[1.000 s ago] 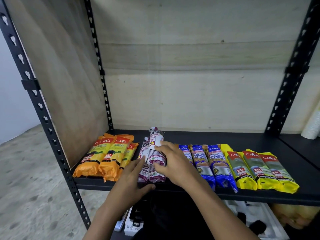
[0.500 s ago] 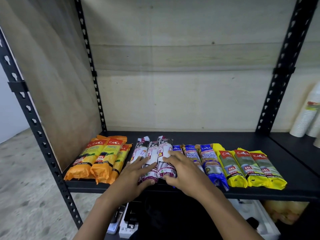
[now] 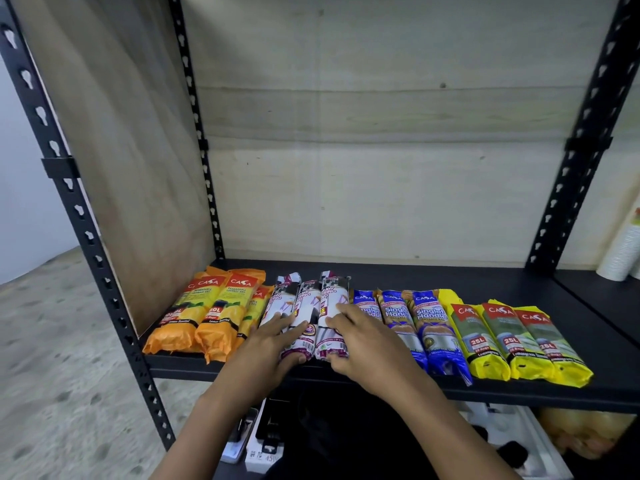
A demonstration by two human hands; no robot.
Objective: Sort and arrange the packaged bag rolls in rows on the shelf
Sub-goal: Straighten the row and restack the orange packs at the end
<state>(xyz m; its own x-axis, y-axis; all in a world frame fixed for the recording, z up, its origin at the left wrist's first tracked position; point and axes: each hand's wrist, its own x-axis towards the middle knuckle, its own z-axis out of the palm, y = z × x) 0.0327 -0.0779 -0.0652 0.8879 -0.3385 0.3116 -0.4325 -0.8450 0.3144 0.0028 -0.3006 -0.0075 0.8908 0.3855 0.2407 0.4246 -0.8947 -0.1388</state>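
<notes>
Packaged bag rolls lie side by side along the front of the black shelf [image 3: 450,278]. From left: three orange rolls [image 3: 207,313], three white draw-string rolls [image 3: 311,306], three blue rolls [image 3: 429,323], three yellow rolls [image 3: 512,337]. My left hand [image 3: 273,344] lies flat over the left and middle white rolls, thumb at their front ends. My right hand [image 3: 363,337] rests on the right white roll and covers the near part of the first blue roll. Both hands press with fingers spread, gripping nothing.
Black perforated posts [image 3: 86,230] frame the shelf, with a wooden side panel [image 3: 131,150] at left and a wooden back wall. White stacked cups [image 3: 623,251] stand on the neighbouring shelf at right. Boxes and white trays [image 3: 512,441] sit on the level below.
The white rolls, stacked in a bunch a second ago, now lie flat in a row of three. Both hands have spread over them; the camera has shifted slightly.
</notes>
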